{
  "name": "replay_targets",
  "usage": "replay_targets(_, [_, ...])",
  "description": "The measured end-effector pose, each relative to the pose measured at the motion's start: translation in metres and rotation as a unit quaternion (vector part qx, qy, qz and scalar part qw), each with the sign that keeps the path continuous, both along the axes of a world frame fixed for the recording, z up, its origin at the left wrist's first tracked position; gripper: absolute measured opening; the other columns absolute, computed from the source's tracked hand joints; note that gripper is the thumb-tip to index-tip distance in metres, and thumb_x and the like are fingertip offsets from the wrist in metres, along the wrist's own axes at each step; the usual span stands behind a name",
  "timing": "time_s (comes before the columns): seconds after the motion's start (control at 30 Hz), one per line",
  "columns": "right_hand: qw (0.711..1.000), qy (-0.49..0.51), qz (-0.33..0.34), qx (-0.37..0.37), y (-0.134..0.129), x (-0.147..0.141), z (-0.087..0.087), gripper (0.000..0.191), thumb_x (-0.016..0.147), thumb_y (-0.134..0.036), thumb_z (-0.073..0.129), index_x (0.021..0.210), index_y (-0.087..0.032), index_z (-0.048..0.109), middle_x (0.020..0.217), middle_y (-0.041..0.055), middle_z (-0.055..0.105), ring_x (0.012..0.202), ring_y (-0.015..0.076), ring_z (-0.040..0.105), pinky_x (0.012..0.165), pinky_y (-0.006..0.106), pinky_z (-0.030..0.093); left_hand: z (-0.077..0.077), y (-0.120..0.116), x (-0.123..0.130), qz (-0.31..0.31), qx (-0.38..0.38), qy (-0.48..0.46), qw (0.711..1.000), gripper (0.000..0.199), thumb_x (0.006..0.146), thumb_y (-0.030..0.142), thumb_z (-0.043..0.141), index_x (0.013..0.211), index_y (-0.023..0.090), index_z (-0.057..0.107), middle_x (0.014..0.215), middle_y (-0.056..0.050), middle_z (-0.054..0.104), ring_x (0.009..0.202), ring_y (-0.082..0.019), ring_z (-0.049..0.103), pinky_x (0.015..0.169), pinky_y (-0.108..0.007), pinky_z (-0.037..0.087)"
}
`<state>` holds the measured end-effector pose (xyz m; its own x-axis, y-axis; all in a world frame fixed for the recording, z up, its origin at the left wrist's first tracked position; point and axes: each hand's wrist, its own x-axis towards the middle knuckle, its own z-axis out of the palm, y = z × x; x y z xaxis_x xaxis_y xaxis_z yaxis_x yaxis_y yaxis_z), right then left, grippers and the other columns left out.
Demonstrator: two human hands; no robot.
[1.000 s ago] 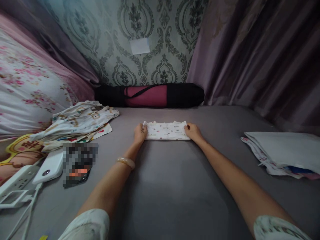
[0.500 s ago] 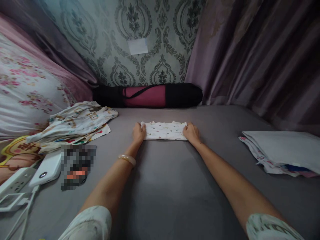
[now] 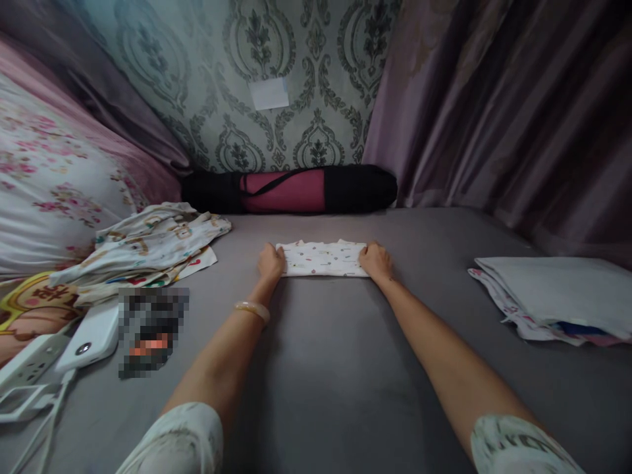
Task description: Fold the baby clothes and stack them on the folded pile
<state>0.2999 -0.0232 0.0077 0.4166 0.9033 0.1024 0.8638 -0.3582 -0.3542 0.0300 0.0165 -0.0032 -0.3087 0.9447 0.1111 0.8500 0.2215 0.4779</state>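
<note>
Cloth (image 3: pixel 320 259) between left hand (image 3: pixel 271 261) and right hand (image 3: pixel 376 261)

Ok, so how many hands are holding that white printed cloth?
2: the left hand grips the left end of the white printed cloth, and the right hand grips the right end. No other hands show.

1. Two bare hands, by my count: one left hand (image 3: pixel 271 261), one right hand (image 3: pixel 377 261).
2. One small, white, finely printed folded cloth (image 3: pixel 320 259).
3. Two pale patterned fabric sleeves (image 3: pixel 190 431) and one pale, smooth, round bangle (image 3: pixel 253 308).
4. One long cylindrical black-and-maroon fabric bag (image 3: pixel 284 193).
5. One white rectangular sheet (image 3: pixel 269 94).
6. One white plastic socket strip (image 3: pixel 37 365).
7. One heap of printed whitish cloths (image 3: pixel 153 237) and one pale folded stack (image 3: pixel 563 289); I can't count the pieces in either.
</note>
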Motion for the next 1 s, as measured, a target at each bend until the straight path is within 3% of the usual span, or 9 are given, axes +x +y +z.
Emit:
replay_targets(0.13, [0.998,0.043,0.017,-0.029,0.002,0.010,0.006,0.037,0.094,-0.033,0.039,0.104,-0.014,0.069,0.105,0.0182,0.070,0.099,0.0269,0.066,0.078,0.032,0.049,0.009,-0.005,0.001,-0.012,0.024,0.029,0.999,0.034,0.092,0.032,0.044,0.114,0.008,0.053,0.114,-0.025,0.061,0.109,-0.033,0.060,0.087,-0.041,0.045])
replay_targets(0.2, [1.000,0.024,0.020,0.000,0.000,0.006,0.012,0.039,0.095,-0.033,0.038,0.108,-0.012,0.067,0.110,0.0197,0.067,0.105,0.0280,0.063,0.083,0.034,0.048,0.016,-0.010,0.009,-0.039,0.067,0.059,0.995,0.034,0.092,0.031,0.044,0.114,0.008,0.054,0.121,-0.025,0.057,0.116,-0.034,0.054,0.093,-0.043,0.041])
replay_targets(0.27, [0.997,-0.016,0.049,0.052,-0.003,-0.008,0.018,0.040,0.096,-0.030,0.035,0.116,-0.009,0.063,0.118,0.0214,0.062,0.112,0.0292,0.058,0.091,0.038,0.044,0.022,-0.015,0.022,-0.106,0.098,0.085,0.986,0.031,0.093,0.030,0.042,0.113,0.010,0.056,0.119,-0.022,0.059,0.116,-0.033,0.052,0.096,-0.044,0.039])
replay_targets(0.37, [0.980,-0.038,0.181,0.077,-0.007,-0.042,0.022,0.041,0.097,-0.025,0.030,0.124,-0.011,0.057,0.126,0.0182,0.058,0.120,0.0270,0.051,0.101,0.040,0.037,0.024,-0.021,0.049,-0.233,0.082,0.091,0.965,0.029,0.094,0.027,0.040,0.112,0.014,0.058,0.112,-0.017,0.064,0.110,-0.029,0.056,0.097,-0.042,0.039])
replay_targets(0.43, [0.961,-0.045,0.263,0.068,-0.009,-0.063,0.019,0.042,0.097,-0.024,0.029,0.130,-0.013,0.053,0.135,0.0148,0.054,0.130,0.0267,0.042,0.108,0.044,0.028,0.020,-0.024,0.064,-0.275,0.070,0.098,0.954,0.030,0.094,0.026,0.040,0.113,0.013,0.060,0.116,-0.016,0.064,0.115,-0.029,0.054,0.100,-0.040,0.037])
replay_targets(0.53, [0.950,-0.050,0.305,0.038,-0.009,-0.080,0.008,0.046,0.098,-0.025,0.028,0.139,-0.015,0.046,0.148,0.0111,0.042,0.140,0.0285,0.027,0.113,0.051,0.017,0.009,-0.027,0.073,-0.283,0.059,0.111,0.951,0.038,0.096,0.025,0.035,0.123,0.011,0.056,0.134,-0.015,0.056,0.131,-0.032,0.041,0.109,-0.045,0.029])
replay_targets(0.7, [0.953,-0.044,0.301,0.018,-0.008,-0.081,-0.007,0.051,0.097,-0.029,0.027,0.145,-0.018,0.039,0.153,0.0075,0.035,0.143,0.0272,0.023,0.115,0.051,0.013,-0.006,-0.028,0.068,-0.265,0.025,0.109,0.958,0.047,0.098,0.031,0.030,0.140,0.017,0.044,0.149,-0.012,0.042,0.141,-0.030,0.029,0.115,-0.051,0.019])
replay_targets(1.0, [0.952,-0.056,0.302,0.010,-0.006,-0.080,-0.010,0.052,0.098,-0.032,0.025,0.147,-0.020,0.037,0.153,0.0055,0.034,0.142,0.0274,0.024,0.115,0.052,0.014,-0.004,-0.027,0.064,-0.248,-0.009,0.124,0.961,0.052,0.098,0.039,0.027,0.145,0.021,0.040,0.154,-0.014,0.031,0.144,-0.030,0.022,0.115,-0.053,0.017])
